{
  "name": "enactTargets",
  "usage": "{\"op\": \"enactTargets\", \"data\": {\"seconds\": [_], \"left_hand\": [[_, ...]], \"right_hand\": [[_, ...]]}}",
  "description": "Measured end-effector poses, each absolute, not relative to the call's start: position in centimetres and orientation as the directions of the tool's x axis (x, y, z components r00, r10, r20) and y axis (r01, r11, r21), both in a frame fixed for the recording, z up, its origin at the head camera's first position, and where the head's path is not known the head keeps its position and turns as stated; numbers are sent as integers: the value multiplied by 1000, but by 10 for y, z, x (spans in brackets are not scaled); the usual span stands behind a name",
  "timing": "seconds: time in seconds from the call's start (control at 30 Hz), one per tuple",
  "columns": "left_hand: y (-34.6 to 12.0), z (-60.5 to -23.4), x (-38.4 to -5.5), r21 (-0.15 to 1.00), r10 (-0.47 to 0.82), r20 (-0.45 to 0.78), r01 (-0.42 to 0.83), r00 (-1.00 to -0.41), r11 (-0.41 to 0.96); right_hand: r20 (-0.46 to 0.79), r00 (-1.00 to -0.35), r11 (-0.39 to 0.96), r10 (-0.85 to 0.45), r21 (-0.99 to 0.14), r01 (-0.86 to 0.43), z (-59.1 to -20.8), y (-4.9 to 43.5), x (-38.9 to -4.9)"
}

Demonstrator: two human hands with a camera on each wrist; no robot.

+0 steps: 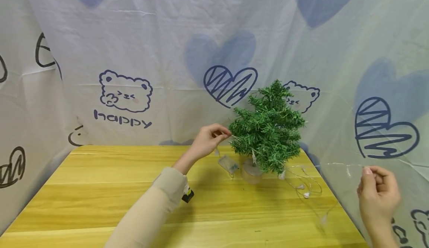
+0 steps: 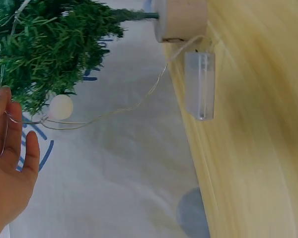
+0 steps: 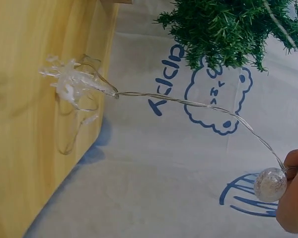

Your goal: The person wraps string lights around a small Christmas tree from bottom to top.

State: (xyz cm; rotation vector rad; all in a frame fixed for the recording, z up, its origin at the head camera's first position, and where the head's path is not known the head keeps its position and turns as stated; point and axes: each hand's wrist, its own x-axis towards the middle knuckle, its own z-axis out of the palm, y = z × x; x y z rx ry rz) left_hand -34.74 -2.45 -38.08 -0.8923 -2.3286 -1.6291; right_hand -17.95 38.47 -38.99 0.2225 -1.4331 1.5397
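A small green artificial Christmas tree (image 1: 268, 129) on a round wooden base (image 1: 252, 174) stands at the table's back right. At its left side, my left hand (image 1: 207, 140) pinches a thin string-light wire between thumb and fingers. From there the wire hangs past a round white bulb (image 2: 61, 107) to a clear battery box (image 2: 199, 89) beside the base. Out to the right, my right hand (image 1: 380, 194) pinches another stretch of the string lights (image 3: 203, 104), drawn away from the tree. A clear round bulb (image 3: 270, 185) hangs by its fingers.
A loose clump of bulbs and wire (image 3: 72, 87) lies on the wooden table (image 1: 100, 196) to the right of the base. Partly behind the left sleeve (image 1: 171, 186) is a small black-and-yellow object (image 1: 188, 195). A printed white cloth (image 1: 167, 54) hangs behind the table.
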Motion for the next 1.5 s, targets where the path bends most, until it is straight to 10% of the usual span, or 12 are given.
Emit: {"op": "enactTargets", "data": {"seconds": [0.57,1.17,1.5], "left_hand": [[-11,-390,-349,803,369,415,526,-831,281],[-4,-400,-350,833,331,375,471,-866,289],[-2,-402,-350,802,319,387,487,-865,346]], "right_hand": [[641,-594,549,487,-753,-363,-345,393,-227],[640,-750,851,168,-478,-217,-317,402,-306],[420,-906,900,46,-411,-145,-312,399,-333]]}}
